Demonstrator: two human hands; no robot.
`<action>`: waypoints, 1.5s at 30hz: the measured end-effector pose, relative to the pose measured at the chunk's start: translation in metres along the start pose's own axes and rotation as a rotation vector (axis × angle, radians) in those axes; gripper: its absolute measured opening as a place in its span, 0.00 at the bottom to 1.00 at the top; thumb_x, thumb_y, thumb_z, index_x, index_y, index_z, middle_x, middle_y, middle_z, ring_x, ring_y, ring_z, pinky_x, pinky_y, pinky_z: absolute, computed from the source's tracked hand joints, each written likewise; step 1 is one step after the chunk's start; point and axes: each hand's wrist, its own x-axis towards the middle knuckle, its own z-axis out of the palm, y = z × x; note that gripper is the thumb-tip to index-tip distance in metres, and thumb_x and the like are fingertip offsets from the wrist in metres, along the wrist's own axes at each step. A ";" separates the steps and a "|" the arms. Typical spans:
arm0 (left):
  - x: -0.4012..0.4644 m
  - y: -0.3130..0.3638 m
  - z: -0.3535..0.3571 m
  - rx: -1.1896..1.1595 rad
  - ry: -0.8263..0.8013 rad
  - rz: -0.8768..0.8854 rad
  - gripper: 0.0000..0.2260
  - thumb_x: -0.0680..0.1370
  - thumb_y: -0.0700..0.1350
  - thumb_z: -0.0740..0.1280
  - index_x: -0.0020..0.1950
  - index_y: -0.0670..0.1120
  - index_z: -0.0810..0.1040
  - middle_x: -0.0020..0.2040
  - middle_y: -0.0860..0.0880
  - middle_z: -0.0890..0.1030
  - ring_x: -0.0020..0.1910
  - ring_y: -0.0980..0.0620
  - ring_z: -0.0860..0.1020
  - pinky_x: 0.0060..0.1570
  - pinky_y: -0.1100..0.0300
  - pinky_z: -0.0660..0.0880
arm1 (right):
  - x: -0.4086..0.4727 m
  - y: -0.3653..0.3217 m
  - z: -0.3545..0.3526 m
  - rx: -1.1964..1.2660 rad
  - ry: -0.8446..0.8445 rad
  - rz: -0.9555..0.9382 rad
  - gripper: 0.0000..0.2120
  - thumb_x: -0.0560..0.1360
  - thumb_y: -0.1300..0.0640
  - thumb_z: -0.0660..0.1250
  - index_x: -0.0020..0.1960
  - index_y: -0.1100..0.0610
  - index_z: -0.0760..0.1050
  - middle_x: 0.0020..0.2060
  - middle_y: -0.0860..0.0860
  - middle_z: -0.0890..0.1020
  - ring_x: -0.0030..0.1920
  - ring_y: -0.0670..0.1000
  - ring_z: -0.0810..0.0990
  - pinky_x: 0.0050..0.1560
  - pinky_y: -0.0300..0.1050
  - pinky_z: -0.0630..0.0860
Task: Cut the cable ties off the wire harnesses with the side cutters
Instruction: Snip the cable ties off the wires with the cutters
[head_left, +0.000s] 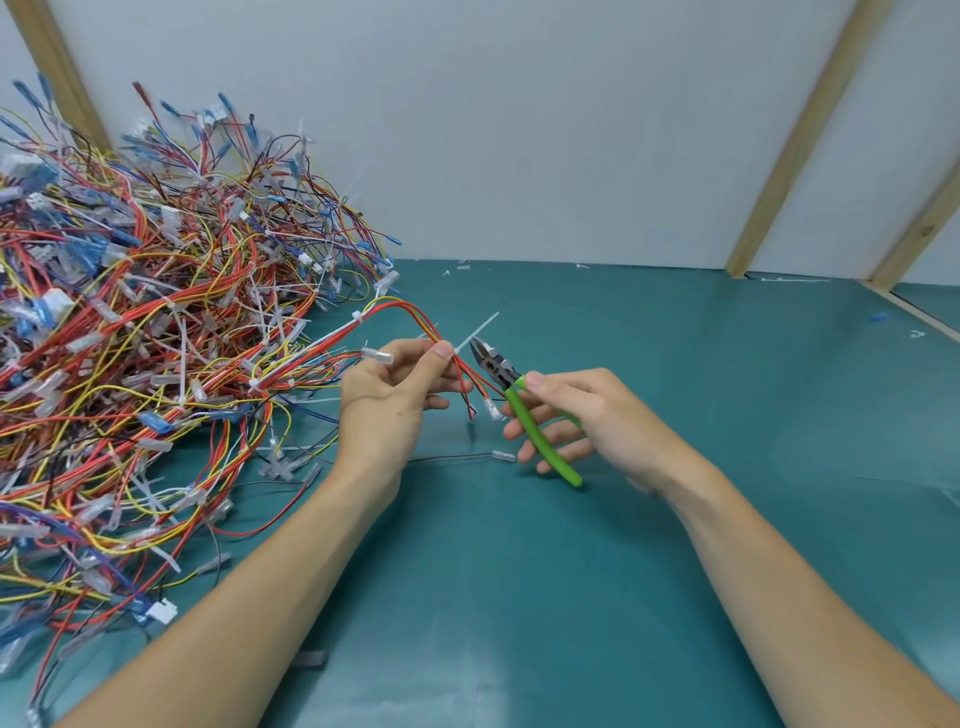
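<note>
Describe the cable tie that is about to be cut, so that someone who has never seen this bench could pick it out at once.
Start at the big tangled pile of wire harnesses on the left of the green mat, and follow the one harness pulled out of it into the left hand. The cable tie sits just above that thumb. Unlike the ties in the pile, its white tail points up beside the tips of the green-handled side cutters.

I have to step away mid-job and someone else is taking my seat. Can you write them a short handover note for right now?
Left hand: pinches one wire harness just beside its cable tie, raised over the green mat.
Right hand: grips the green-handled side cutters, tips at that tie's tail, apparently not yet cut.
Pile of harnesses, on the left, many ties visible.
Done: small white offcuts lie by the back wall, so some cutting seems done.
Left: snip this tie, then work through the pile.
</note>
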 end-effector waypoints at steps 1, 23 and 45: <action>0.000 0.000 0.000 0.001 0.003 -0.003 0.03 0.80 0.41 0.70 0.47 0.43 0.80 0.35 0.48 0.85 0.37 0.52 0.85 0.35 0.65 0.78 | 0.000 0.000 -0.001 -0.002 -0.004 0.006 0.20 0.84 0.47 0.62 0.56 0.62 0.82 0.46 0.56 0.88 0.42 0.57 0.86 0.48 0.59 0.84; -0.003 -0.002 0.001 0.073 -0.046 0.016 0.03 0.79 0.42 0.70 0.46 0.46 0.79 0.37 0.51 0.85 0.38 0.52 0.85 0.34 0.64 0.73 | 0.000 0.005 0.006 -0.173 0.100 -0.120 0.20 0.76 0.39 0.65 0.44 0.56 0.83 0.41 0.50 0.87 0.36 0.53 0.85 0.37 0.51 0.81; -0.004 -0.005 0.001 0.121 -0.090 0.016 0.06 0.79 0.42 0.70 0.43 0.46 0.77 0.37 0.48 0.85 0.38 0.49 0.85 0.35 0.61 0.72 | -0.005 -0.001 0.009 -0.375 0.210 -0.174 0.20 0.82 0.42 0.64 0.38 0.54 0.78 0.30 0.51 0.84 0.30 0.56 0.81 0.34 0.55 0.80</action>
